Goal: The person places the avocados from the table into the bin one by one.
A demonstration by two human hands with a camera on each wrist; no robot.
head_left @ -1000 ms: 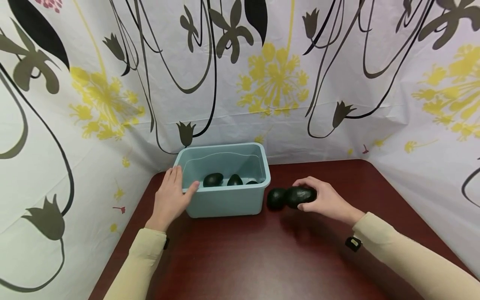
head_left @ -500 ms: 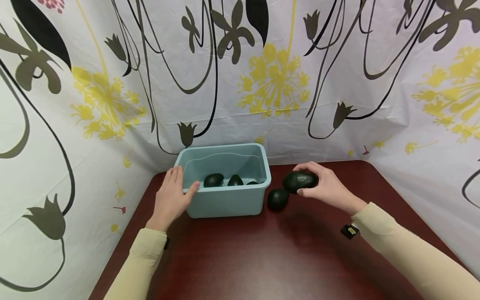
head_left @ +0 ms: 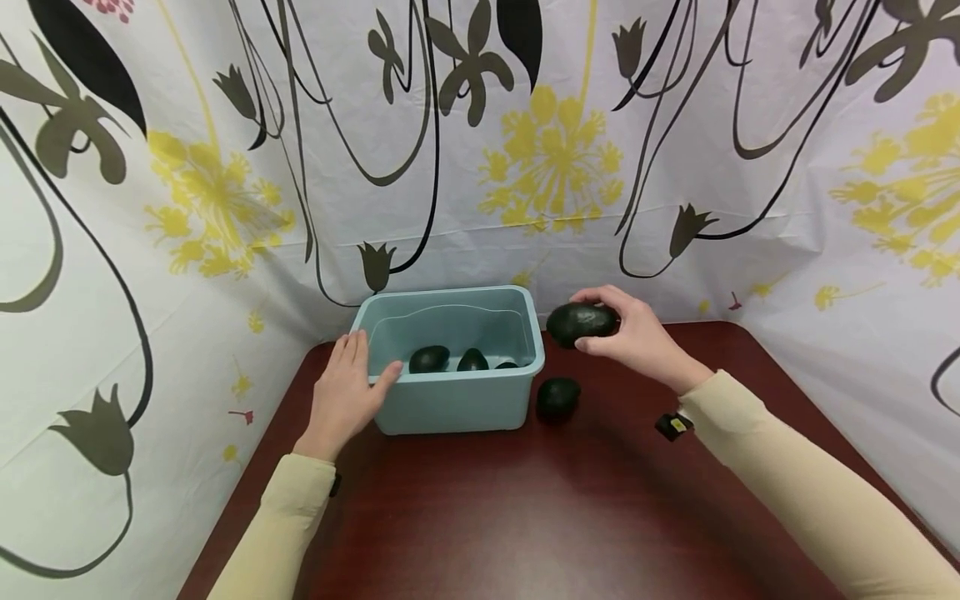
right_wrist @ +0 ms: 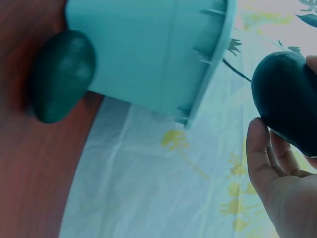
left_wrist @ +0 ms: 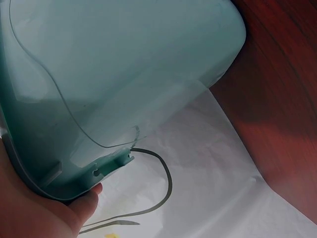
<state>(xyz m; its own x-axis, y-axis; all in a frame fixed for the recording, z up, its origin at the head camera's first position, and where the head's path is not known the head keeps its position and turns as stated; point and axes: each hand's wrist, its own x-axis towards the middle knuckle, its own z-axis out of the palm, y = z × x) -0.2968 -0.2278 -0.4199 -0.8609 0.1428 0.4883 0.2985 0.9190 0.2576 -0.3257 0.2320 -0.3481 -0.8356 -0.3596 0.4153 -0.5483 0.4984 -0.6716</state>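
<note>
My right hand (head_left: 633, 333) grips a dark green avocado (head_left: 581, 323) between thumb and fingers, raised above the table just right of the light blue plastic bin (head_left: 450, 404). In the right wrist view the held avocado (right_wrist: 287, 99) sits at the right edge, level with the bin's rim. A second avocado (head_left: 558, 398) lies on the table against the bin's right side. Several avocados rest inside the bin, one of them (head_left: 429, 359) toward the left, partly hidden by the front wall. My left hand (head_left: 341, 396) rests on the bin's left front corner, fingers extended over the rim, thumb along the front.
The dark red wooden table (head_left: 480, 517) extends in front of the bin. A white cloth (head_left: 637, 167) with flower prints hangs behind and along both sides, close behind the bin. Black wrist devices show under both sleeves, such as the right one (head_left: 672, 426).
My right hand has lifted the avocado up from beside the other one and moved it slightly left, toward the bin's rim. The left hand and bin have stayed in place.
</note>
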